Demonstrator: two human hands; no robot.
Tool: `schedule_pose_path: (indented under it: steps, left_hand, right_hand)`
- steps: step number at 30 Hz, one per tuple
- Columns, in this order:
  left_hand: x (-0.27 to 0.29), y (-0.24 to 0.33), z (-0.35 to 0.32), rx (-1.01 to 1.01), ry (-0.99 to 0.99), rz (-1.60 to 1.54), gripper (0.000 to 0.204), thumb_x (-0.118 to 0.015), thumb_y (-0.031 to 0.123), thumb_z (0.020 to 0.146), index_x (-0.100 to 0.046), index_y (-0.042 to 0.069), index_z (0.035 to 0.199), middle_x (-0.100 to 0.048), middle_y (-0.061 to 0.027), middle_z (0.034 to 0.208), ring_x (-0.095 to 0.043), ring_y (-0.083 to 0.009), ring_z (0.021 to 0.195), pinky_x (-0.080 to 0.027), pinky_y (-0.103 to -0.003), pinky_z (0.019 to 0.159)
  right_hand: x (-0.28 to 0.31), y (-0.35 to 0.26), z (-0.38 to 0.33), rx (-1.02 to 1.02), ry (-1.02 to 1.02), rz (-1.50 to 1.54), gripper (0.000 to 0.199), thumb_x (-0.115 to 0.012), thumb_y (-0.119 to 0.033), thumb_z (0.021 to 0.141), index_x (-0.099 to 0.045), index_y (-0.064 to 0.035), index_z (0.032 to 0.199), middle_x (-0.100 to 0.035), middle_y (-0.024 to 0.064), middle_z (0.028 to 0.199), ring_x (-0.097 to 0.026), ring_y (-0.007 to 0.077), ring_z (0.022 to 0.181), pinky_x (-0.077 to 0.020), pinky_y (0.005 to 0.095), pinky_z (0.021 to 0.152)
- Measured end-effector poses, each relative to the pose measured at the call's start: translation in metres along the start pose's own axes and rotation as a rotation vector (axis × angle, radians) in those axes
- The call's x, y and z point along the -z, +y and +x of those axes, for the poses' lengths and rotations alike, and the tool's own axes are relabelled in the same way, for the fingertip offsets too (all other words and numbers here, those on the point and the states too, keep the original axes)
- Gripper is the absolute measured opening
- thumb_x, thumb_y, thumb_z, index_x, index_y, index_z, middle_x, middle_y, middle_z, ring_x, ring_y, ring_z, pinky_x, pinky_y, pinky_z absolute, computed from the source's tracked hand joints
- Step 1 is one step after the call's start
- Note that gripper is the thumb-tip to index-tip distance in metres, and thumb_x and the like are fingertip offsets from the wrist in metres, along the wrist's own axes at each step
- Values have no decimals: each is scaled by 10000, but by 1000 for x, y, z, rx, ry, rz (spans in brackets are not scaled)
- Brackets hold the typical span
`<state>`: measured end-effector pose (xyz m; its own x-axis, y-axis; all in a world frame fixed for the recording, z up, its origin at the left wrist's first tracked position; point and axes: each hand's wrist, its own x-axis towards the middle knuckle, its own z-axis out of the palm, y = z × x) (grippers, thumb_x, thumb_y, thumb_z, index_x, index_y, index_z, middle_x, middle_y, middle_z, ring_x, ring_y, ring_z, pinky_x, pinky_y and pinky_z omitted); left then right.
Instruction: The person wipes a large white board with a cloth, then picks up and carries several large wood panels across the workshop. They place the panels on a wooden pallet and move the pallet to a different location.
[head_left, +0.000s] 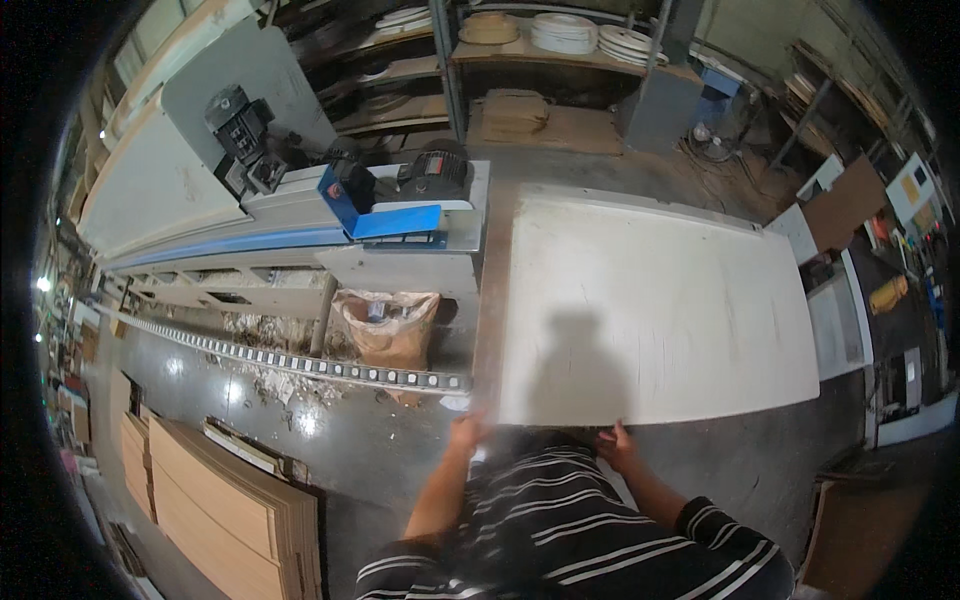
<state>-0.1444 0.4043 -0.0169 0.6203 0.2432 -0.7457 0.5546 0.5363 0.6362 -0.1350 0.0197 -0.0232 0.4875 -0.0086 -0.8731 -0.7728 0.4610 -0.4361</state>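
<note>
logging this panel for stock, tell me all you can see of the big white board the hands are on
The large flat white rectangular board looks like a coated wood panel, matt and faintly scuffed. It lies flat, its far end toward the shelves, a brown strip along its left edge. The left hand and right hand grip its near edge; the person's shadow falls across it.

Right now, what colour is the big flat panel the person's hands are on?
The panel is off-white, with the person's shadow falling across its near edge; it shows best in the head view.
</note>
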Motion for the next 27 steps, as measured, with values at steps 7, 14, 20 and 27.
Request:
schedule_pose_path:
  steps: [7,14,20,27]
  left_hand:
    - [-9,0,-10,-51,46,-63,380,-745,186,773,-572,-85,975,-492,-35,660,-500,-163,548,-558,-376,668]
    - [-5,4,-12,-38,33,-7,447,-773,221,755,-557,-87,997,-610,-120,795,-589,-214,618,-534,-387,631]
    - [3,8,-3,22,-34,30,364,-764,209,771,-574,-31,967,-596,-97,780,-571,-190,582,-531,-327,548]
    - [8,23,14,-16,-89,325,358,-753,312,776,-593,21,909,-527,-31,696,-536,-162,558,-537,-311,557]
  right_hand:
    - [-2,-5,2,109,4,50,679,-604,-403,881,-304,-54,1380,-430,180,1351,-493,346,1172,-509,481,843]
    - [0,4,0,127,7,81,598,-560,-437,900,-350,-86,1336,-440,113,1357,-486,310,1177,-444,495,912]
    - [-18,-4,1,77,-90,93,688,-513,-454,918,-245,-62,1416,-295,140,1451,-447,315,1217,-429,470,969]
    - [-36,5,26,99,3,44,756,-629,-521,812,-339,-65,1341,-412,184,1331,-489,360,1149,-457,511,901]
